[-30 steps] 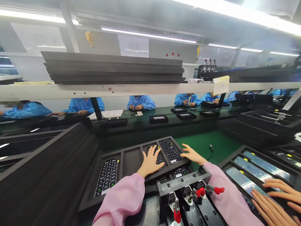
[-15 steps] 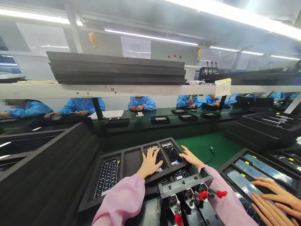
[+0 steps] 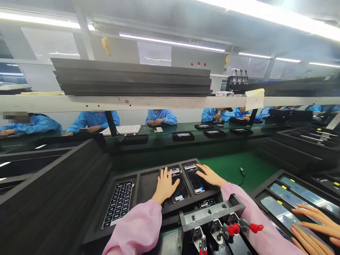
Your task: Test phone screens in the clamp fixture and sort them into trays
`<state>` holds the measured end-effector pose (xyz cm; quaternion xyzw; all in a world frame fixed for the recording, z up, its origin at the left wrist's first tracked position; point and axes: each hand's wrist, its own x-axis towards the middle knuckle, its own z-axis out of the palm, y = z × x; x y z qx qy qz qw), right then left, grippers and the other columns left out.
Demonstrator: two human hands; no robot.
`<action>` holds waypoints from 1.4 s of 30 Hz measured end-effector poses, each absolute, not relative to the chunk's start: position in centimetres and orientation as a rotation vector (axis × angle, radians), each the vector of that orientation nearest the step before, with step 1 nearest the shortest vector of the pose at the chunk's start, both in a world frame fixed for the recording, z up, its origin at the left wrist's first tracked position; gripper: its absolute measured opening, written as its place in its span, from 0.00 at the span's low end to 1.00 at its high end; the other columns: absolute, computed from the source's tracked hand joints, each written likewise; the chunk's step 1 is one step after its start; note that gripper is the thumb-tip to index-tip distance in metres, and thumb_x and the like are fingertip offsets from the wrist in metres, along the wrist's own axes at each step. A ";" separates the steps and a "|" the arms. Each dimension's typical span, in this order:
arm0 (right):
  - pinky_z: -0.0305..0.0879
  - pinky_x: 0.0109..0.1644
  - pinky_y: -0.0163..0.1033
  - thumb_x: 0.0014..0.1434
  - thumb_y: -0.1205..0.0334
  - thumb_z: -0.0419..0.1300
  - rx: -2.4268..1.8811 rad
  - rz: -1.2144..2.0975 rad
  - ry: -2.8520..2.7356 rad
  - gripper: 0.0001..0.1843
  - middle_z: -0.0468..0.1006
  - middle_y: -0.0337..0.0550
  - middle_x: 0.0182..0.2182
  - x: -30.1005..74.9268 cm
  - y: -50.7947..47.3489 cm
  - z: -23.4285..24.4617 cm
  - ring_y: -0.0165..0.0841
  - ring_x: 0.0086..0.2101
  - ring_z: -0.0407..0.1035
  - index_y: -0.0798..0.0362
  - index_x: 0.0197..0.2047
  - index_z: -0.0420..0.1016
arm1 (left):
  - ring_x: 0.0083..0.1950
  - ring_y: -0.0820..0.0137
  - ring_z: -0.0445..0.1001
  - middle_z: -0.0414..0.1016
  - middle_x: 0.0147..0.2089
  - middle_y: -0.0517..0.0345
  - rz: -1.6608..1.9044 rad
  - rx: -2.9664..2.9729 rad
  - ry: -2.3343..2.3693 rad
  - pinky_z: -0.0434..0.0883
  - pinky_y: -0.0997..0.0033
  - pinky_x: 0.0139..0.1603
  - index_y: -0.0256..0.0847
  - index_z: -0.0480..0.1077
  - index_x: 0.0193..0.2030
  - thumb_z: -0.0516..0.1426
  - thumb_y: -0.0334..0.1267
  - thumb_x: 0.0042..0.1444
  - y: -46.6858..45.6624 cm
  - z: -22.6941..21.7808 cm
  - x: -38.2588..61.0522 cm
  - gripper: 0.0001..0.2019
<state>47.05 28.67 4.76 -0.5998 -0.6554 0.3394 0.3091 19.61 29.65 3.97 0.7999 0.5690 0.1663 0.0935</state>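
Note:
A black foam tray [image 3: 145, 186] with several slots lies in front of me. My left hand [image 3: 164, 184] rests flat, fingers spread, on the left edge of a phone [image 3: 178, 185] in the third slot. My right hand [image 3: 209, 176] lies open with its fingertips on the neighbouring phone [image 3: 194, 173] in the right-hand slot. Both screens are dark with a small menu. A third phone [image 3: 118, 203] at the tray's left end shows a keypad grid. The slot between holds nothing.
A black clamp fixture with red-tipped levers [image 3: 228, 228] stands just before me. Another person's hands [image 3: 313, 226] lie on a tray of phones [image 3: 289, 202] at the right. Stacked black trays [image 3: 47, 198] rise at the left. Workers in blue coats [image 3: 160, 116] sit across a green conveyor [image 3: 233, 164].
The two phones under my hands switched from keypad grids to dark menu screens. My right hand moved left onto the right-hand phone. My left hand slid slightly left.

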 end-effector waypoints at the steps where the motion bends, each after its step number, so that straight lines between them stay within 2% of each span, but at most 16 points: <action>1: 0.34 0.64 0.47 0.50 0.38 0.53 -1.596 0.876 -1.746 0.36 0.51 0.39 0.62 46.6 29.4 4.6 0.40 0.62 0.36 0.44 0.59 0.57 | 0.67 0.50 0.35 0.38 0.68 0.42 0.492 2.369 1.700 0.48 0.44 0.59 0.35 0.50 0.62 0.42 0.56 0.57 29.8 3.9 19.6 0.32; 4: 0.32 0.64 0.50 0.50 0.34 0.50 -1.635 0.832 -1.764 0.37 0.47 0.43 0.63 45.5 30.9 4.2 0.43 0.62 0.37 0.47 0.57 0.62 | 0.67 0.50 0.35 0.40 0.68 0.44 0.490 2.353 1.723 0.49 0.45 0.60 0.35 0.55 0.60 0.43 0.56 0.57 29.8 4.0 19.8 0.31; 8: 0.35 0.64 0.47 0.51 0.33 0.45 -1.596 0.789 -1.735 0.37 0.53 0.43 0.61 45.1 31.3 4.7 0.40 0.61 0.42 0.48 0.55 0.64 | 0.67 0.51 0.37 0.41 0.68 0.45 0.507 2.324 1.738 0.51 0.46 0.59 0.37 0.54 0.60 0.44 0.53 0.58 29.2 4.7 20.0 0.28; 10: 0.40 0.64 0.46 0.54 0.34 0.40 -1.550 0.777 -1.684 0.37 0.55 0.44 0.60 45.5 30.7 6.0 0.37 0.60 0.45 0.49 0.58 0.60 | 0.67 0.52 0.40 0.41 0.68 0.45 0.524 2.311 1.743 0.53 0.47 0.58 0.39 0.50 0.62 0.43 0.50 0.59 28.7 5.9 19.8 0.27; 13: 0.52 0.58 0.51 0.56 0.36 0.37 -1.496 0.792 -1.565 0.36 0.57 0.49 0.59 47.0 28.8 9.9 0.40 0.57 0.54 0.50 0.58 0.60 | 0.67 0.54 0.43 0.42 0.68 0.44 0.551 2.324 1.724 0.53 0.51 0.59 0.38 0.49 0.62 0.44 0.48 0.59 26.7 9.6 18.5 0.27; 16: 0.60 0.50 0.53 0.58 0.39 0.40 -1.418 0.787 -1.448 0.29 0.63 0.49 0.55 48.5 24.6 15.4 0.41 0.52 0.62 0.46 0.54 0.62 | 0.63 0.58 0.54 0.54 0.64 0.48 0.537 2.389 1.621 0.55 0.56 0.60 0.41 0.53 0.61 0.48 0.49 0.58 22.1 14.7 15.7 0.26; 18: 0.63 0.48 0.45 0.57 0.44 0.47 -1.293 0.728 -1.378 0.23 0.69 0.44 0.49 48.6 20.4 19.1 0.35 0.47 0.66 0.45 0.51 0.63 | 0.61 0.62 0.59 0.59 0.62 0.57 0.515 2.435 1.513 0.56 0.60 0.60 0.48 0.54 0.60 0.48 0.52 0.57 17.5 17.5 13.2 0.25; 19: 0.64 0.46 0.43 0.56 0.47 0.51 -1.142 0.661 -1.302 0.19 0.74 0.43 0.41 48.2 18.0 20.7 0.34 0.42 0.69 0.48 0.47 0.67 | 0.61 0.63 0.59 0.59 0.62 0.58 0.551 2.446 1.444 0.56 0.59 0.60 0.50 0.52 0.61 0.47 0.52 0.58 15.0 18.3 12.0 0.25; 22: 0.65 0.35 0.35 0.56 0.56 0.53 -0.837 0.427 -1.152 0.09 0.72 0.36 0.23 45.5 10.5 23.3 0.27 0.27 0.68 0.52 0.33 0.69 | 0.64 0.63 0.53 0.53 0.65 0.61 0.654 2.331 1.478 0.53 0.55 0.62 0.55 0.46 0.62 0.48 0.53 0.57 8.2 17.6 9.0 0.27; 24: 0.62 0.29 0.32 0.56 0.59 0.53 -0.886 0.292 -1.171 0.09 0.70 0.35 0.20 42.5 6.5 22.6 0.26 0.23 0.66 0.53 0.27 0.67 | 0.65 0.58 0.50 0.49 0.66 0.58 0.587 2.319 1.418 0.44 0.45 0.63 0.55 0.41 0.64 0.52 0.53 0.54 5.0 14.7 8.0 0.33; 26: 0.61 0.28 0.31 0.56 0.59 0.53 -1.087 0.135 -1.278 0.11 0.69 0.35 0.19 39.4 4.0 20.1 0.26 0.22 0.64 0.53 0.24 0.67 | 0.66 0.52 0.44 0.44 0.68 0.53 0.549 2.334 1.375 0.37 0.37 0.61 0.53 0.35 0.65 0.58 0.56 0.46 3.2 11.0 7.6 0.46; 28: 0.60 0.27 0.32 0.55 0.59 0.55 -1.213 -0.116 -1.354 0.10 0.68 0.35 0.18 36.6 3.1 16.4 0.26 0.20 0.62 0.53 0.25 0.67 | 0.67 0.50 0.40 0.39 0.69 0.51 0.462 2.338 1.285 0.35 0.35 0.61 0.52 0.30 0.65 0.63 0.58 0.35 2.3 7.6 7.6 0.57; 30: 0.62 0.30 0.34 0.54 0.57 0.57 -1.286 -0.294 -1.440 0.08 0.69 0.38 0.21 34.6 3.4 12.8 0.28 0.23 0.64 0.52 0.28 0.67 | 0.67 0.50 0.40 0.39 0.69 0.51 0.423 2.308 1.256 0.34 0.34 0.60 0.52 0.28 0.65 0.66 0.56 0.30 1.8 5.6 7.7 0.62; 35: 0.63 0.30 0.35 0.56 0.53 0.53 -1.557 -0.219 -1.595 0.13 0.70 0.40 0.25 32.6 4.5 7.9 0.31 0.26 0.67 0.54 0.40 0.63 | 0.65 0.54 0.49 0.48 0.66 0.54 0.505 2.292 1.236 0.31 0.37 0.61 0.53 0.31 0.65 0.65 0.41 0.32 1.3 5.5 7.6 0.58; 39: 0.58 0.23 0.31 0.58 0.57 0.51 -1.521 -0.111 -1.564 0.13 0.66 0.32 0.19 32.2 3.8 8.4 0.27 0.18 0.63 0.55 0.44 0.59 | 0.62 0.54 0.55 0.56 0.62 0.54 0.592 2.307 1.218 0.29 0.39 0.62 0.52 0.38 0.64 0.64 0.37 0.30 1.3 6.3 7.6 0.55; 42: 0.57 0.23 0.31 0.57 0.59 0.54 -1.398 -0.166 -1.450 0.20 0.59 0.27 0.16 32.6 2.8 10.5 0.25 0.16 0.57 0.56 0.51 0.56 | 0.59 0.53 0.59 0.60 0.59 0.54 0.629 2.324 1.200 0.29 0.38 0.61 0.51 0.43 0.63 0.64 0.37 0.29 1.4 6.2 8.0 0.52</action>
